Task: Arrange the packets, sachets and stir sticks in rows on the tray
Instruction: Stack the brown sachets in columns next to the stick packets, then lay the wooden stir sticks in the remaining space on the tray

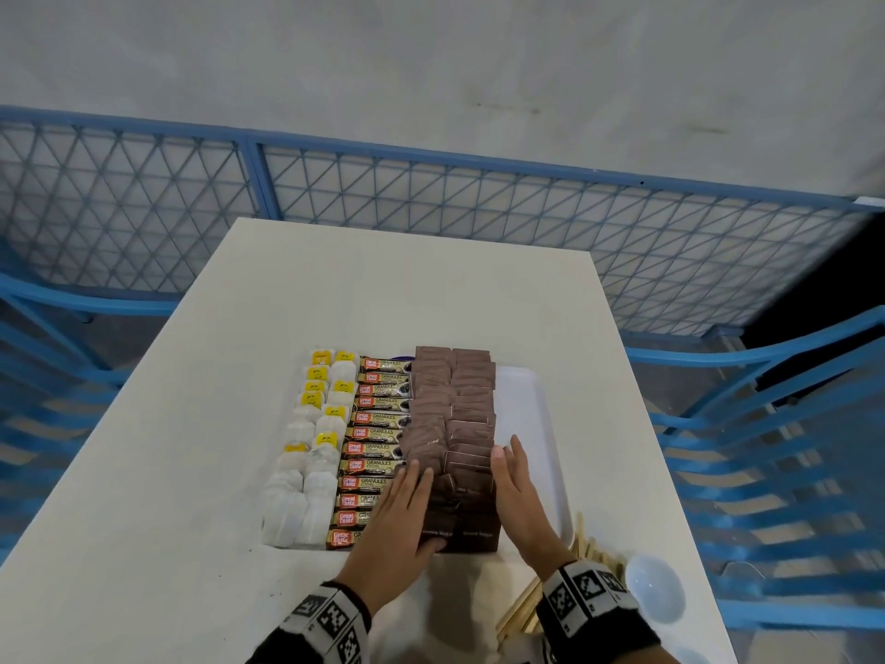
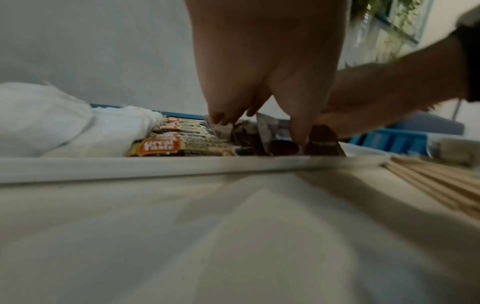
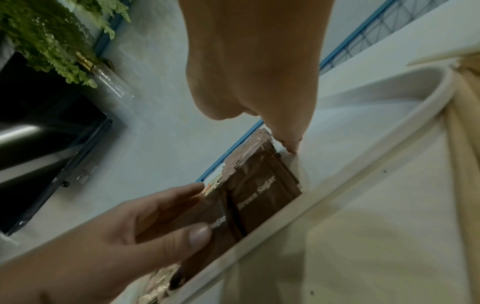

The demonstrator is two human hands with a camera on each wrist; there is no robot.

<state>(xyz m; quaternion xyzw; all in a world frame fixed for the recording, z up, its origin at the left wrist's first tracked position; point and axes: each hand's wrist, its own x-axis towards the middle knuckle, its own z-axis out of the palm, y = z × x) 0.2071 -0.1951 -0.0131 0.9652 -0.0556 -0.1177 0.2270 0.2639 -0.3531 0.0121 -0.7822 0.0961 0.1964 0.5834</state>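
A white tray (image 1: 531, 409) holds rows of white tea bags (image 1: 306, 472), gold coffee sticks (image 1: 378, 433) and two rows of brown sugar sachets (image 1: 455, 404). My left hand (image 1: 407, 510) lies flat with straight fingers along the left side of the nearest brown sachets (image 3: 262, 197), its thumb (image 3: 200, 234) on a sachet front. My right hand (image 1: 515, 486) stands on edge with straight fingers against the right side of the same rows, its fingertips (image 3: 288, 144) touching the tray floor. Wooden stir sticks (image 1: 594, 548) lie on the table right of the tray's near corner.
A small white bowl (image 1: 653, 587) sits at the table's near right, beside the stir sticks (image 2: 441, 181). The right strip of the tray is bare. Blue chairs (image 1: 776, 424) flank the white table (image 1: 143, 472), and a blue mesh fence (image 1: 431, 198) runs behind it.
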